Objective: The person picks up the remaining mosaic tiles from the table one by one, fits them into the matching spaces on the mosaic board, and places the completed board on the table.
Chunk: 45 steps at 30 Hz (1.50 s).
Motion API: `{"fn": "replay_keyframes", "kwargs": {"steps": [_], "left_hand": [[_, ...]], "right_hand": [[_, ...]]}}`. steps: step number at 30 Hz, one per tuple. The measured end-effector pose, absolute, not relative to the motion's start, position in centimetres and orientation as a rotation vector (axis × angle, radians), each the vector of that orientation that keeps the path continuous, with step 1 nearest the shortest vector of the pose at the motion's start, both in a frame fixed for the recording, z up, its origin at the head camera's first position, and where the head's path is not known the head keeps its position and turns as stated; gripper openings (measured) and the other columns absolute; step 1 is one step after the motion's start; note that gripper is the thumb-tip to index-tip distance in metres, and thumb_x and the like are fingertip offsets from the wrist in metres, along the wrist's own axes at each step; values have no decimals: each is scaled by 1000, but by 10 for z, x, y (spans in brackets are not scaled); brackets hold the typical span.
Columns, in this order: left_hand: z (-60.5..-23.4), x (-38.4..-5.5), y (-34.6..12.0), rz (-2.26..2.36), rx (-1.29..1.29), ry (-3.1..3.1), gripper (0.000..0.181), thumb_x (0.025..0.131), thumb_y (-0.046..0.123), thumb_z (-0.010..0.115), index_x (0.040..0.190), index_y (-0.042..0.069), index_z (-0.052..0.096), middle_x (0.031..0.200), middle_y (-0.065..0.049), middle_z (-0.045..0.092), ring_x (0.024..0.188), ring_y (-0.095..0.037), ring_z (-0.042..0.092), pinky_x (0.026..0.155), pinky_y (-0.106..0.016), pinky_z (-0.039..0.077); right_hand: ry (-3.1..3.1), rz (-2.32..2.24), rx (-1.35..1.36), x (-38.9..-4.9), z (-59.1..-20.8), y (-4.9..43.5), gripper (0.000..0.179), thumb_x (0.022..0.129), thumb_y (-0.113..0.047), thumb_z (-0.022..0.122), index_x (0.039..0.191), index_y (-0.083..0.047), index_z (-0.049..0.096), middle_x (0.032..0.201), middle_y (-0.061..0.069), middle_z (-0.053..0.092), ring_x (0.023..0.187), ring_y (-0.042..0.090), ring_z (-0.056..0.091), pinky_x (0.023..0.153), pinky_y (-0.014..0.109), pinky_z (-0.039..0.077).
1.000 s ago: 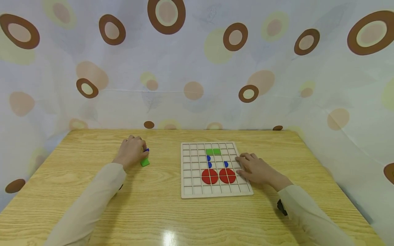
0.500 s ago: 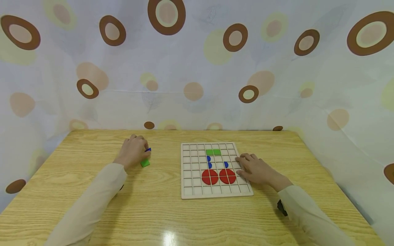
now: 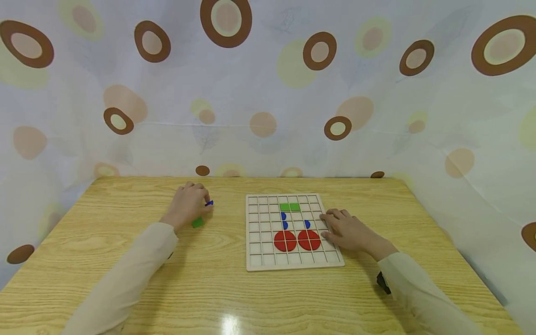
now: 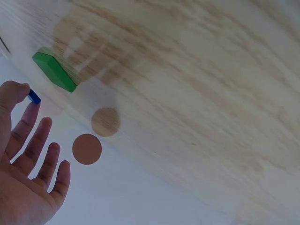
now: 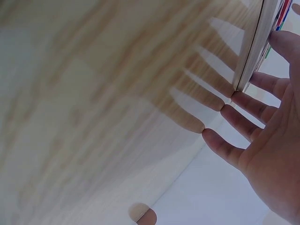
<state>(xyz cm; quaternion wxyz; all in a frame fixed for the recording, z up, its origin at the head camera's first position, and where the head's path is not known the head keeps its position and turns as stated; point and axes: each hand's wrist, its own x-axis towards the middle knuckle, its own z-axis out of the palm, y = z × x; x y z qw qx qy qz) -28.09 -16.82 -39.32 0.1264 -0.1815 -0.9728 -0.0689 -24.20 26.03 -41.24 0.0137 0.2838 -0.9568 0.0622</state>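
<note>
My left hand (image 3: 189,204) pinches a small blue piece (image 4: 33,96) between thumb and index finger, above the table left of the board. Its other fingers are spread in the left wrist view. A green square tile (image 3: 198,222) lies on the table just below that hand. The white grid board (image 3: 255,260) carries two green squares (image 3: 290,207), three blue half-round pieces (image 3: 307,224) and two red circles (image 3: 285,241) made of quarter pieces. My right hand (image 3: 349,231) rests with relaxed fingers at the board's right edge, thumb and index on its rim, other fingertips touching the table.
The wooden table (image 3: 209,293) runs back to a curtain (image 3: 268,83) with brown and beige dots, which also closes off both sides. A dark wrist strap (image 3: 383,283) shows under the right sleeve.
My left hand has lifted the blue piece and moved a little to the right with it, off the green tile. The right hand and the board stay put.
</note>
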Motion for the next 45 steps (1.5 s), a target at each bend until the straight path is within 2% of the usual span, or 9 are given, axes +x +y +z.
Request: {"fn": "replay_keyframes", "kwargs": {"steps": [13, 30, 45], "left_hand": [[-391, -279, -141, -175, -645, -2769, 15, 78, 28, 70, 80, 13, 68, 101, -7, 63, 98, -31, 53, 84, -50, 44], [-392, -275, -99, -128, -738, -2805, 15, 80, 31, 67, 82, 16, 68, 105, -2, 63, 103, -27, 51, 92, -49, 41], [-392, -276, -62, -135, -847, -2793, 17, 81, 35, 66, 83, 18, 67, 103, 0, 63, 98, -22, 50, 89, -41, 42]], "right_hand": [[-2982, 174, 881, -243, -414, 260, 50, 91, -33, 52, 132, -5, 45, 130, 19, 45, 116, 39, 44, 87, 59, 40], [-2979, 171, 881, -240, -410, 260, 48, 92, -31, 53, 131, -6, 46, 130, 19, 45, 116, 39, 44, 86, 59, 40], [-2984, 173, 873, -241, -411, 259, 50, 91, -34, 52, 132, -6, 46, 131, 18, 45, 117, 39, 44, 86, 58, 40]]}}
